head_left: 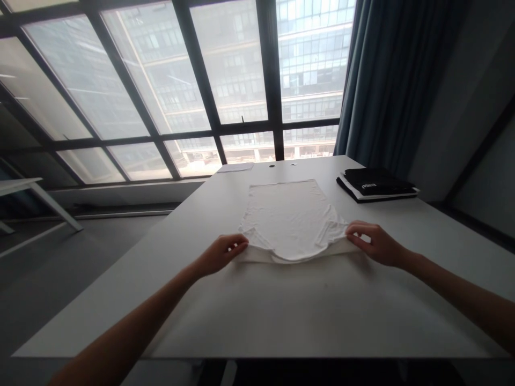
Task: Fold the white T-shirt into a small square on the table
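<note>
A white T-shirt (289,217) lies flat on the white table (281,311), its sleeves folded inward and its neck end toward me. My left hand (221,253) pinches the shirt's near left corner with curled fingers. My right hand (374,242) grips the near right corner, fingers bent over the cloth edge. Both hands rest low on the tabletop, one at each side of the garment.
A stack of folded dark clothes (376,184) sits at the far right of the table. A sheet of paper (235,167) lies at the far edge. Large windows (225,80) and a blue curtain (386,80) stand behind. Another table (24,187) is at the left.
</note>
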`<state>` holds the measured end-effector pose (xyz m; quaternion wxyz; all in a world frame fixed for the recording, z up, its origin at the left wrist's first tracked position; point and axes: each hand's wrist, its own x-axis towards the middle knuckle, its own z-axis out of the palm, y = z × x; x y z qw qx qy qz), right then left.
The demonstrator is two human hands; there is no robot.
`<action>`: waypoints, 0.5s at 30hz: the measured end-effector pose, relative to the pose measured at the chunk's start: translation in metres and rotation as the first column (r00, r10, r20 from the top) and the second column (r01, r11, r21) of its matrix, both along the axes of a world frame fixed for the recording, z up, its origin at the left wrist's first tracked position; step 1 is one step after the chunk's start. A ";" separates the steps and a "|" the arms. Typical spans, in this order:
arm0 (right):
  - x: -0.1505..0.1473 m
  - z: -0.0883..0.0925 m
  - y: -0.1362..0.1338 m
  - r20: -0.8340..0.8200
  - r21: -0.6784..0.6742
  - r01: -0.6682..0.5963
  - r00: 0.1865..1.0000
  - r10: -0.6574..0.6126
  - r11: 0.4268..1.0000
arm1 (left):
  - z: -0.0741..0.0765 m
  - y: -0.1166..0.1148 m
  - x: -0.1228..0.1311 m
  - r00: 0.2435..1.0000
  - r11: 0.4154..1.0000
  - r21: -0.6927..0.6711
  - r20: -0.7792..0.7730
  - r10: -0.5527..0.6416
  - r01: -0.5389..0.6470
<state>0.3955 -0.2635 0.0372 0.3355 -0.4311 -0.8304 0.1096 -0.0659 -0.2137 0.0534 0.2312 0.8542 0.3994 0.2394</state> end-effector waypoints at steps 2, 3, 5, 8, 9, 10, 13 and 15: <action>-0.004 0.007 0.025 0.003 -0.079 0.093 0.996 -0.093 0.993 | 0.005 0.024 0.004 0.999 0.999 -0.028 0.035 0.035 -0.034; -0.006 0.009 0.039 0.023 -0.120 0.116 0.993 -0.114 0.986 | 0.006 0.037 0.006 0.998 0.998 -0.040 0.045 0.048 -0.046; -0.010 0.008 0.065 0.091 -0.195 0.127 0.990 -0.111 0.972 | 0.005 0.061 0.009 0.997 0.996 -0.040 0.024 0.076 -0.075; -0.015 0.000 0.097 0.198 -0.294 0.150 0.976 -0.093 0.944 | -0.006 0.086 0.014 0.989 0.992 0.005 -0.083 0.125 -0.125; -0.016 -0.003 0.103 0.221 -0.317 0.168 0.970 -0.100 0.934 | -0.011 0.091 0.015 0.984 0.991 0.012 -0.118 0.132 -0.131; -0.016 -0.006 0.108 0.235 -0.332 0.183 0.966 -0.106 0.925 | -0.016 0.094 0.014 0.981 0.991 0.016 -0.141 0.137 -0.136; -0.010 -0.014 0.112 0.257 -0.316 0.222 0.956 -0.142 0.922 | -0.026 0.094 0.010 0.976 0.988 0.019 -0.149 0.157 -0.156; 0.000 -0.016 0.110 0.289 -0.273 0.287 0.935 -0.206 0.918 | -0.027 0.090 0.005 0.972 0.980 0.019 -0.125 0.200 -0.199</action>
